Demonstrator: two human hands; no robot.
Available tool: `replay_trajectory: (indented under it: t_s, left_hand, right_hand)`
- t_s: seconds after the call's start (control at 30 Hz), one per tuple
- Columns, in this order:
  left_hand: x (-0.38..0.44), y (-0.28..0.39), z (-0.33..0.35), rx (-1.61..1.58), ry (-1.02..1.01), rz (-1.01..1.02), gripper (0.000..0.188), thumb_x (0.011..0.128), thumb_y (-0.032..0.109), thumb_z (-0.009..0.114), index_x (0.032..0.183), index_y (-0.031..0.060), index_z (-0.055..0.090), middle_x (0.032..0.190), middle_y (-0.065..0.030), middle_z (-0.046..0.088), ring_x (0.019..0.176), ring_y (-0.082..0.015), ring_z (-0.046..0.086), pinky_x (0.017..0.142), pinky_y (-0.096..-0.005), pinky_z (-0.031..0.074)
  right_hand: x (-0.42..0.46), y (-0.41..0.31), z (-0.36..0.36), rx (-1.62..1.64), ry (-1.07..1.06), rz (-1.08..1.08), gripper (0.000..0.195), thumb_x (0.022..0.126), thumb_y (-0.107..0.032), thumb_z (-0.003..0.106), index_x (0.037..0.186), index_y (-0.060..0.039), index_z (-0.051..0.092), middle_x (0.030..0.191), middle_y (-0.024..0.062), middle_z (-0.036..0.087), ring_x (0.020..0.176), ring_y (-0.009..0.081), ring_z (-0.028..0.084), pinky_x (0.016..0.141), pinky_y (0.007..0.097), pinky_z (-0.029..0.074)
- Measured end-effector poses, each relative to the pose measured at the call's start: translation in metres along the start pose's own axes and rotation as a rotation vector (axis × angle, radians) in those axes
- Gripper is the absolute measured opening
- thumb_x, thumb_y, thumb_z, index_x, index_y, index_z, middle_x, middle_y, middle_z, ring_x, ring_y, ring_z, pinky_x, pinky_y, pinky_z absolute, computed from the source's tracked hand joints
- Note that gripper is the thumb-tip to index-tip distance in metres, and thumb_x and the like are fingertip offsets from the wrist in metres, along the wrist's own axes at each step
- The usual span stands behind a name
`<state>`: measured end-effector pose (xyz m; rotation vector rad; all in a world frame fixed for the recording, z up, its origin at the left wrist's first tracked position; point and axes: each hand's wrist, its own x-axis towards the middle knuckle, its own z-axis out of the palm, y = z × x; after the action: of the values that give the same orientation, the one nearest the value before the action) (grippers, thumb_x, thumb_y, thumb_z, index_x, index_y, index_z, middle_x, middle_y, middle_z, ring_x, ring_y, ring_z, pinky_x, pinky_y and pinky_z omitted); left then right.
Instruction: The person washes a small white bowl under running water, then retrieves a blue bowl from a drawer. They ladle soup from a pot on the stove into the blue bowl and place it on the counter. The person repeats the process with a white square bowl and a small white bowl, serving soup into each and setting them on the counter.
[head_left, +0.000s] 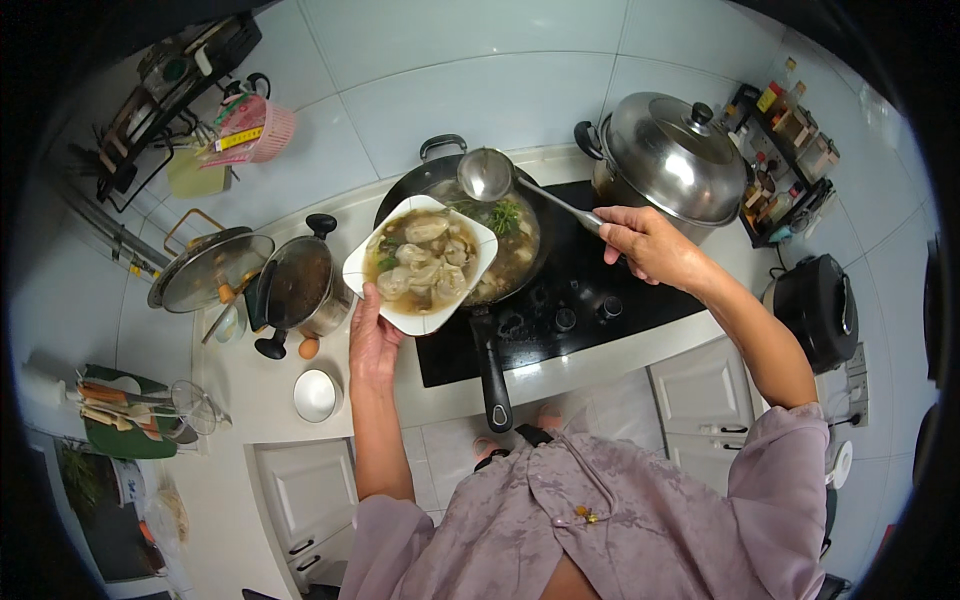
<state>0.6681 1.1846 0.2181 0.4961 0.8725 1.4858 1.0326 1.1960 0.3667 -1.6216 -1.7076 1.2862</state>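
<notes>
My left hand grips the near left edge of a white square bowl. Dumplings in brown broth with green leaves fill the bowl, which is held over the left part of a black wok. My right hand is closed around the handle of a metal ladle. The ladle's head hangs above the wok's far side, and its cup shows no food. Broth with green herbs is visible in the wok; the bowl hides the rest. The wok's black handle points towards me.
A black cooktop lies under the wok. A large lidded steel pot stands behind right. On the left are a glass-lidded pot, an egg and a white cup. A black cooker sits at far right.
</notes>
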Motion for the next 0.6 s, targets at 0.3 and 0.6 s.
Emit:
replay_trajectory:
  t_s: [0.3, 0.6]
  left_hand:
    - [0.0, 0.066, 0.03, 0.121, -0.031, 0.017, 0.055, 0.093, 0.037, 0.061, 0.134, 0.0015, 0.047, 0.131, -0.0112, 0.057, 0.117, -0.0232, 0.059, 0.098, -0.0403, 0.052]
    - [0.002, 0.118, 0.076, 0.113, -0.058, 0.117, 0.051, 0.094, 0.035, 0.061, 0.129, -0.0002, 0.049, 0.122, -0.0133, 0.062, 0.107, -0.0244, 0.065, 0.086, -0.0371, 0.06]
  right_hand:
    - [0.01, 0.039, 0.004, 0.214, -0.078, 0.089, 0.042, 0.098, -0.022, 0.05, 0.134, 0.0004, 0.05, 0.077, 0.0008, 0.06, 0.048, 0.0037, 0.042, 0.039, 0.0203, 0.034]
    - [0.009, 0.045, 0.0, 0.29, -0.095, 0.064, 0.035, 0.097, -0.024, 0.049, 0.122, -0.0005, 0.057, 0.077, 0.0005, 0.06, 0.05, 0.0048, 0.044, 0.042, 0.0209, 0.037]
